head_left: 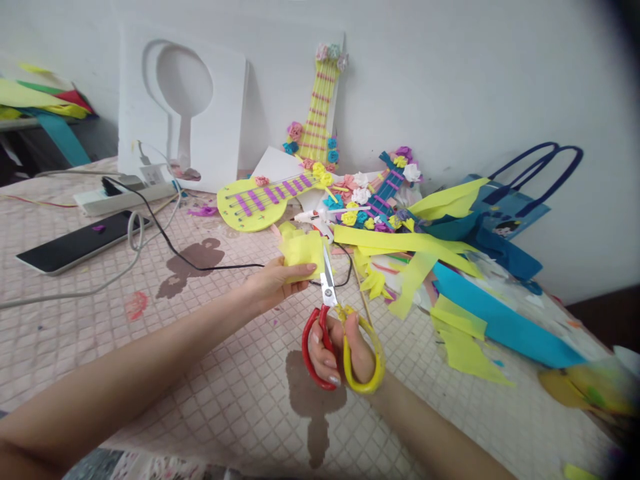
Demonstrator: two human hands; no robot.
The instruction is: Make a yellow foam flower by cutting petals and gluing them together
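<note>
Between the thumb and fingers of my left hand (280,279) is a folded piece of yellow crepe paper (301,252). My right hand (345,343) has its fingers through the handles of a pair of scissors (327,293), one red and one yellow. The blades point away from me and lie at the right edge of the yellow paper. Whether they are cutting into it I cannot tell. Just beyond the paper lies a white hot glue gun (320,219). A yellow guitar-shaped craft (257,205) with purple stripes rests behind my left hand.
Yellow paper strips (400,240) and a long blue strip (500,313) spread across the right. A blue bag (520,207) stands behind them. At left are a black phone-like slab (83,241), a power strip (123,193) and cables. A white foam board (227,120) leans on the wall.
</note>
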